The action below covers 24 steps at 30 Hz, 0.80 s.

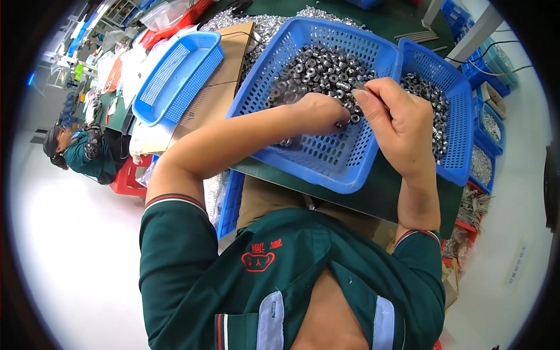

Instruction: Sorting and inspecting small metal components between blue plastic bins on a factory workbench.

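Note:
A blue perforated plastic basket (350, 178) rests on the table in front of me, partly filled with small shiny ring-shaped metal parts (318, 67). My left hand (322, 114) reaches over the basket from the left, its fingers curled downward beside the parts. What it grips, if anything, is hidden under the fingers. Over the basket's right rim, my right hand (402, 119) pinches a small thin metal piece between thumb and forefinger. Only the tip of that piece shows, so its kind is unclear.
A second blue basket (458, 157) with similar metal parts stands at the right. On brown cardboard (230, 70) at the left lies a light-blue basket (154, 96). Loose silvery parts (256, 22) are heaped behind. A co-worker (87, 149) sits far left.

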### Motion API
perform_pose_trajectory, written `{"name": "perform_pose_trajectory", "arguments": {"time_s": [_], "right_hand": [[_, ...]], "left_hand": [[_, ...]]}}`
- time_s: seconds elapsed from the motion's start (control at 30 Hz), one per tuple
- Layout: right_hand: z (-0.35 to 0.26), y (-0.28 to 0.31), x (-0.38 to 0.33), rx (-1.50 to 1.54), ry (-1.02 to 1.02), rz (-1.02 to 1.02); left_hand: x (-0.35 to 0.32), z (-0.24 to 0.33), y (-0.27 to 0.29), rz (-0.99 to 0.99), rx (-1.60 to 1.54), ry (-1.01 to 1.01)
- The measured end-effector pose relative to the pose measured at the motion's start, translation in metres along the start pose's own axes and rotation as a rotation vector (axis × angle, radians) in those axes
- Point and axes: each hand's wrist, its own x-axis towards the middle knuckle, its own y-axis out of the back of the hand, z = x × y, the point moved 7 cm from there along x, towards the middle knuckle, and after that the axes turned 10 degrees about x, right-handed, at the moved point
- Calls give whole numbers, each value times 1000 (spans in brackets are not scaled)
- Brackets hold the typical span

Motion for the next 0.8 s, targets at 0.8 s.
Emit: {"name": "perform_pose_trajectory", "arguments": {"time_s": [0.8], "right_hand": [[38, -27, 0, -118, -201, -93]], "left_hand": [[-41, -22, 86, 266, -1571, 176]]}}
